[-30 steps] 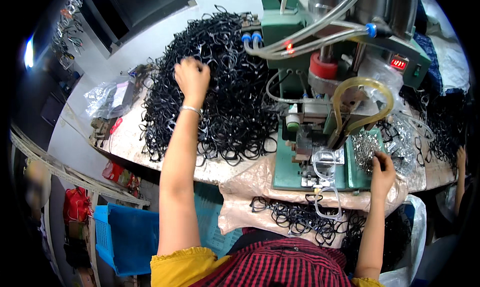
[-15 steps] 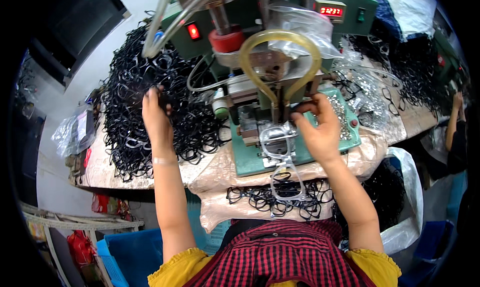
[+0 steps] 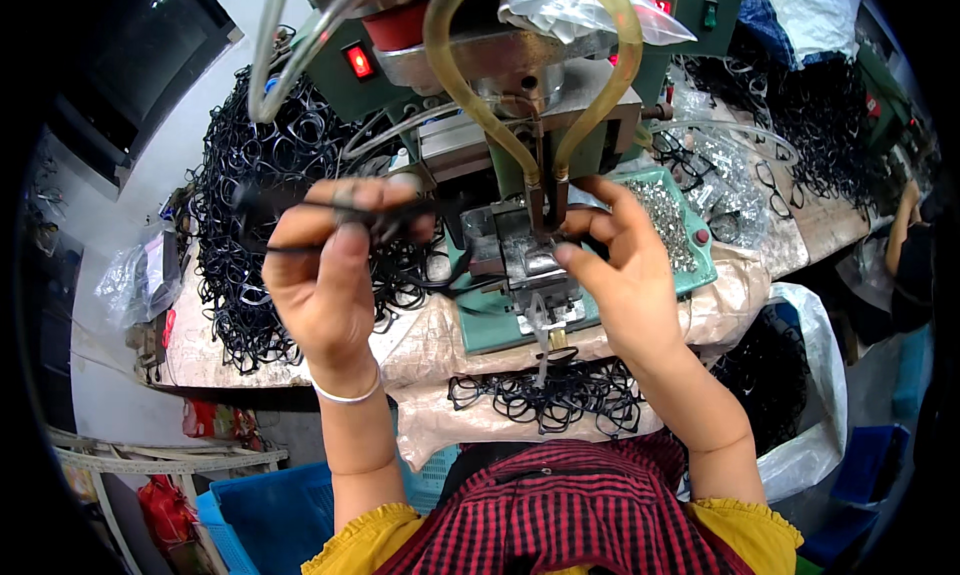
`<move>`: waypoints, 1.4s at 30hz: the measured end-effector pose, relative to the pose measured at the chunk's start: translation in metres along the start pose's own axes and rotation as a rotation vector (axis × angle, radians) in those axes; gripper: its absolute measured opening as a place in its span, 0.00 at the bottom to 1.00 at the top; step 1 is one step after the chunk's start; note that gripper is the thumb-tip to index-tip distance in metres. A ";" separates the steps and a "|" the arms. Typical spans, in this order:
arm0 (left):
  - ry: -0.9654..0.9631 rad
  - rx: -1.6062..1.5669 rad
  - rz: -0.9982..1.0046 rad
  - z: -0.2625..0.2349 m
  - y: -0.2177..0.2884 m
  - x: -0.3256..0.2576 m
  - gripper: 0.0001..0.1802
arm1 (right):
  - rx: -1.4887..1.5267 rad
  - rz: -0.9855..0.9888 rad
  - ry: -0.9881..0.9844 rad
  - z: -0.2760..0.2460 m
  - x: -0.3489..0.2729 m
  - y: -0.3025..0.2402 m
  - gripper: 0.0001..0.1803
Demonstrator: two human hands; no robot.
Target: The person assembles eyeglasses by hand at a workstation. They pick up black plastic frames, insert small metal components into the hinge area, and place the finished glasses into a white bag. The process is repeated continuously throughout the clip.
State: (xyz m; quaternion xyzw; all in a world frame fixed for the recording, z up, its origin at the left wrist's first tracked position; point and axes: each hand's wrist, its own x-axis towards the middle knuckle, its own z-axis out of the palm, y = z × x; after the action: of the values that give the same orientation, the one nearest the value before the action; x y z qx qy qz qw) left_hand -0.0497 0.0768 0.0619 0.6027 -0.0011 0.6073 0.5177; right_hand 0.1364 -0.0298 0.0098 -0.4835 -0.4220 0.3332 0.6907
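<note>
My left hand (image 3: 335, 260) is raised left of the green bench machine (image 3: 590, 140), with fingers closed on a black eyeglass frame (image 3: 425, 270). The frame is blurred and extends toward the machine. My right hand (image 3: 625, 270) is at the machine's metal fixture (image 3: 535, 265), thumb and fingertips drawn together beside the two upright metal prongs (image 3: 547, 200). Anything pinched there is too small or hidden to make out. Below the fixture, a clear eyeglass frame (image 3: 541, 340) shows nearly edge-on. Beyond my right hand lies a green tray (image 3: 705, 265) of small shiny metal parts (image 3: 655, 210).
A big heap of black eyeglass frames (image 3: 250, 205) covers the table's left side. More black frames (image 3: 545, 400) lie on the wrapped front ledge. A yellowish looped hose (image 3: 630, 65) arches over the fixture. Another person's arm (image 3: 900, 230) shows at far right.
My left hand has moved from the heap rightward toward the machine, bringing a black frame. The clear frame has turned from face-on to nearly edge-on. My right hand stays by the fixture.
</note>
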 end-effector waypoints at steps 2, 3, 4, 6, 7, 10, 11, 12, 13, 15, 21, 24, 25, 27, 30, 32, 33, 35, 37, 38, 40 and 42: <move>-0.309 0.014 -0.085 -0.005 0.009 -0.005 0.09 | -0.038 -0.056 -0.058 -0.011 -0.010 -0.002 0.30; -0.480 -0.144 -0.133 -0.004 0.013 -0.009 0.09 | -0.212 -0.122 -0.080 -0.024 -0.008 0.002 0.27; -0.514 0.061 -0.040 0.005 0.009 -0.020 0.10 | -0.386 -0.188 -0.104 -0.040 -0.002 0.009 0.24; -0.648 0.393 0.144 0.016 -0.009 -0.031 0.11 | -0.944 -0.257 0.070 -0.072 0.003 0.035 0.17; -0.747 0.518 0.211 0.016 -0.019 -0.032 0.13 | -1.315 -0.226 0.281 -0.088 0.003 0.054 0.12; -0.802 0.699 0.315 0.017 -0.043 -0.048 0.11 | -1.357 -0.230 0.328 -0.120 -0.001 0.092 0.09; -0.793 0.701 0.320 0.018 -0.046 -0.051 0.11 | -1.298 -0.250 0.342 -0.121 0.000 0.091 0.08; -0.783 0.702 0.325 0.018 -0.047 -0.053 0.11 | -1.238 -0.269 0.356 -0.123 0.003 0.089 0.08; -0.773 0.704 0.329 0.018 -0.049 -0.055 0.12 | -1.179 -0.289 0.369 -0.123 0.005 0.084 0.07; -0.761 0.665 0.323 0.017 -0.050 -0.054 0.12 | -1.141 -0.257 0.395 -0.123 0.010 0.076 0.06; -0.752 0.643 0.273 0.018 -0.050 -0.055 0.12 | -1.218 -0.308 0.338 -0.101 0.032 0.082 0.04; -0.700 0.679 0.244 0.019 -0.050 -0.063 0.13 | -1.394 -0.391 0.277 -0.085 0.069 0.109 0.03; -0.679 0.696 0.238 0.021 -0.048 -0.067 0.14 | -1.472 -0.371 0.267 -0.083 0.073 0.115 0.03; -0.584 0.832 0.274 0.016 -0.038 -0.089 0.22 | -1.494 -0.352 0.239 -0.087 0.065 0.114 0.03; -0.295 1.004 0.057 -0.010 -0.018 -0.137 0.23 | -1.164 -0.343 0.339 -0.109 0.021 0.091 0.07; -0.136 0.946 -0.133 -0.025 -0.029 -0.169 0.24 | -0.437 -0.043 0.648 -0.135 -0.007 0.090 0.06; -0.065 0.899 -0.230 -0.018 -0.030 -0.171 0.25 | -0.237 -0.027 0.724 -0.148 -0.012 0.090 0.08; -0.212 0.897 -0.265 0.011 -0.036 -0.170 0.28 | -0.045 -0.041 0.766 -0.149 -0.011 0.110 0.09; -0.255 0.913 -0.391 0.045 -0.053 -0.169 0.25 | -0.056 -0.013 0.722 -0.123 0.006 0.108 0.09; -0.234 0.830 -0.484 0.044 -0.054 -0.170 0.23 | -0.149 -0.011 0.701 -0.108 0.015 0.102 0.09; -0.189 0.641 -0.648 0.038 -0.063 -0.171 0.18 | -0.252 -0.061 0.592 -0.095 0.022 0.094 0.08; -0.299 0.562 -0.683 0.017 -0.027 -0.146 0.09 | -0.371 -0.087 0.504 -0.087 0.016 0.080 0.07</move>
State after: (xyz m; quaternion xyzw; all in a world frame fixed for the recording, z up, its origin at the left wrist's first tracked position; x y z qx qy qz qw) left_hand -0.0588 -0.0127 -0.0572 0.7664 0.2875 0.2851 0.4987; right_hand 0.2171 -0.0250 -0.0773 -0.6502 -0.3114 0.0901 0.6872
